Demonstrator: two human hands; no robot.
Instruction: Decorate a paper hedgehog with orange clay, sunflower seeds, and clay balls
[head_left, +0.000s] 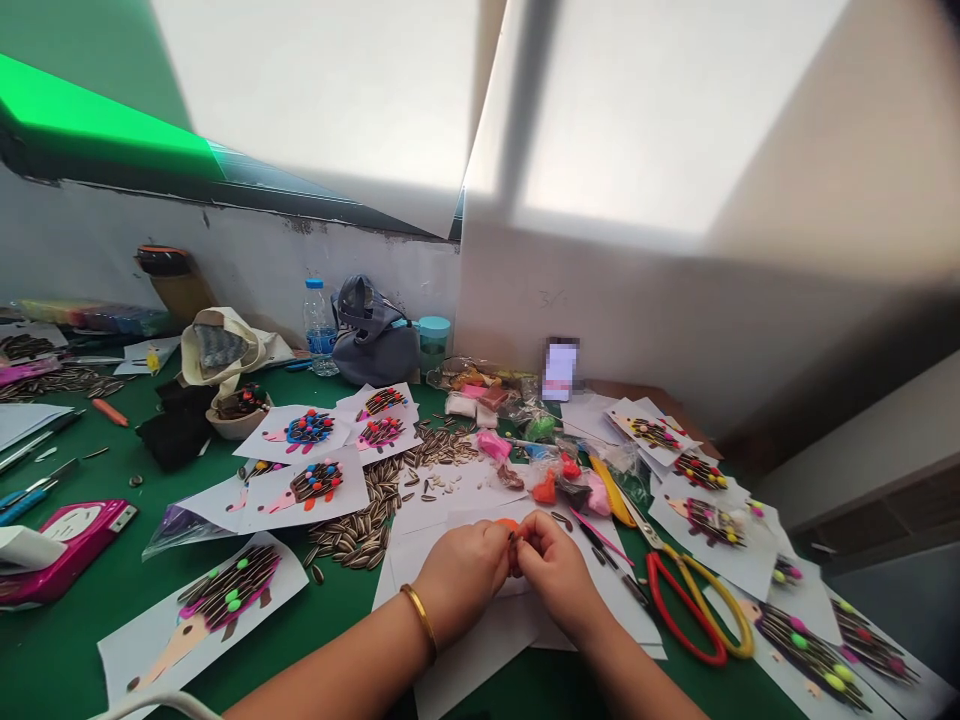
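Observation:
My left hand (466, 580), with a gold bangle at the wrist, is closed in a pinch over white paper (427, 545). Against its fingertips, my right hand (553, 570) is pinched too. Between them shows a small piece of orange clay (508, 524), mostly hidden by the fingers, with a tiny dark bit beside it. Past the hands lie lumps of orange clay (544, 487) and pink clay (598, 494) in clear wrappers. Striped sunflower seeds (367, 520) are heaped to the left of the paper.
Red-and-yellow scissors (686, 600) and a black pen (619, 575) lie right of the hands. Hedgehog pictures made with seeds (225, 590) sit on both sides. Toward the wall stand a phone (559, 370), a water bottle (320, 330) and a grey bag (373, 340). A magenta box (71, 545) is at left.

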